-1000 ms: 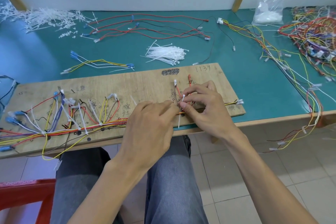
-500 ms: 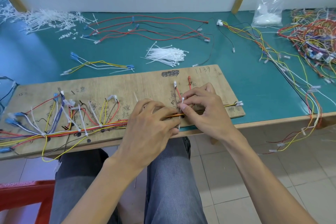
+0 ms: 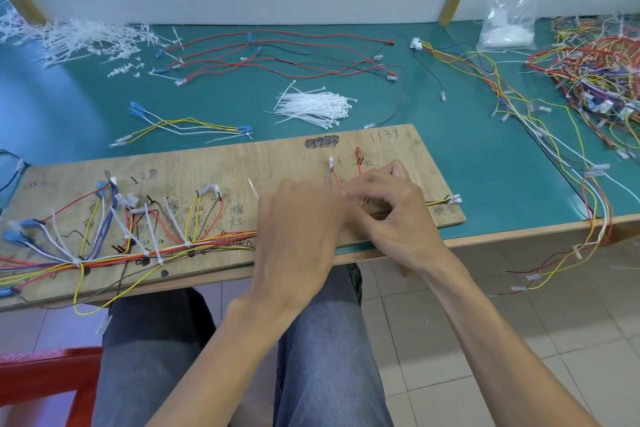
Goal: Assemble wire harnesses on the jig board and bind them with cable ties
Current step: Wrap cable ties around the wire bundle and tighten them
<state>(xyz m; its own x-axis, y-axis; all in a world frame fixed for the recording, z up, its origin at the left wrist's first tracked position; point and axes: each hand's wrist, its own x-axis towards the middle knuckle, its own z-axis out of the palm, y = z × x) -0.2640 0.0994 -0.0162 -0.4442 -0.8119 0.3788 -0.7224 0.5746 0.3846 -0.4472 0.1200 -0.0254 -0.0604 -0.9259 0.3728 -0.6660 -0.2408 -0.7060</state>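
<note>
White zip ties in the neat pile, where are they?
In the head view, the cable tie bundle lies on the green table, near the middle, just beyond the jig board.

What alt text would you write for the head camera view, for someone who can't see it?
A seated person's left hand and right hand meet over a multicoloured wire harness on a wooden jig board; what they hold is blurred. Loose white cable ties and spare wires lie on the green table behind.
</note>
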